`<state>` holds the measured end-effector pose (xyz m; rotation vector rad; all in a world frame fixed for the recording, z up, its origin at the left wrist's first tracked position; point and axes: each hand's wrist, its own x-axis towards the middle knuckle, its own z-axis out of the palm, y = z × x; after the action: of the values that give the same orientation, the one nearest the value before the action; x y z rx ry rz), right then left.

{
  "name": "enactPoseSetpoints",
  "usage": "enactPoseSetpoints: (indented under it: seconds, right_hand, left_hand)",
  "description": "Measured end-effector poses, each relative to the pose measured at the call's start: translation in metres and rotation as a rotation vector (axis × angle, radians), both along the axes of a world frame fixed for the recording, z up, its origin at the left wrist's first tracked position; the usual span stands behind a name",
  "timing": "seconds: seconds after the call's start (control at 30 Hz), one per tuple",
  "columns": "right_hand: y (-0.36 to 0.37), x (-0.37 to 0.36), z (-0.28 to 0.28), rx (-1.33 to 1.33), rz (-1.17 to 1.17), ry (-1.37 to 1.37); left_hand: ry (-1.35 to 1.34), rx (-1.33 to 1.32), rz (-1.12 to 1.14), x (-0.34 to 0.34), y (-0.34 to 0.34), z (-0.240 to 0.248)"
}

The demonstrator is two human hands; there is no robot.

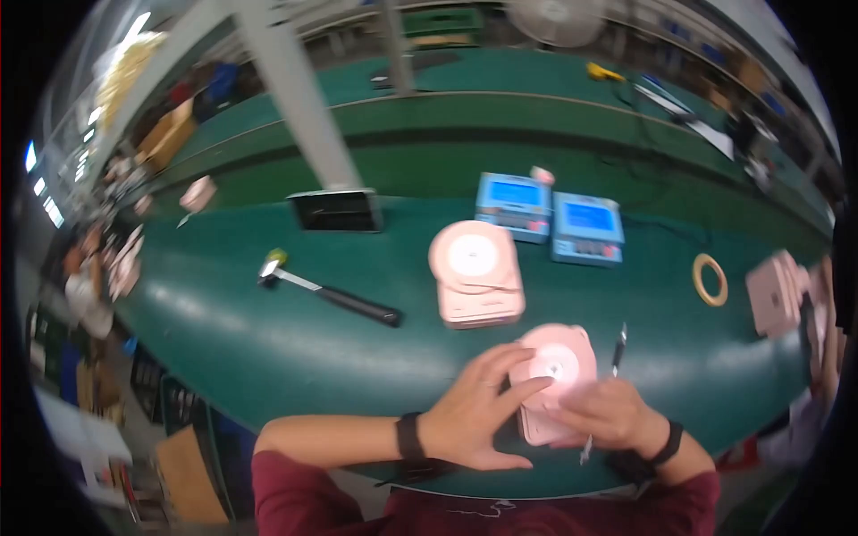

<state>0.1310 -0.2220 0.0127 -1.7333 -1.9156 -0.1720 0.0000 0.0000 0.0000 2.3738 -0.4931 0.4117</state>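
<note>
Currently, a pink device (576, 353) with a round white-centred disc is lying on the green table (268, 366), in the lower middle of the frame, right of centre. The left hand (465, 420) is spreading wide, its thumb and fingers reaching onto the disc. The right hand (617, 413) is curling narrow at the device's lower right; it is blurring, so its grip cannot be told. A thin dark tool (618, 351) is showing just above it; whether held, cannot tell. Farther up, a second pink device (478, 304) is resting near the frame's centre, with two blue boxes (587, 229) standing behind, screens glowing. A hammer (357, 305) is lying at centre left, a tape ring (698, 279) at right.
</note>
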Motion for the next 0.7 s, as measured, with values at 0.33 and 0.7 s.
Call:
enactPoseSetpoints:
  seconds: [0.33, 0.7]
  right_hand:
    - [0.005, -0.024, 0.004, -0.049, 0.063, -0.069]
    - [0.000, -0.020, 0.009, -0.032, -0.002, 0.006]
  left_hand:
    - [0.160, -0.243, 0.032, 0.000, -0.009, -0.001]
    - [0.058, -0.090, 0.066, 0.005, -0.015, -0.001]
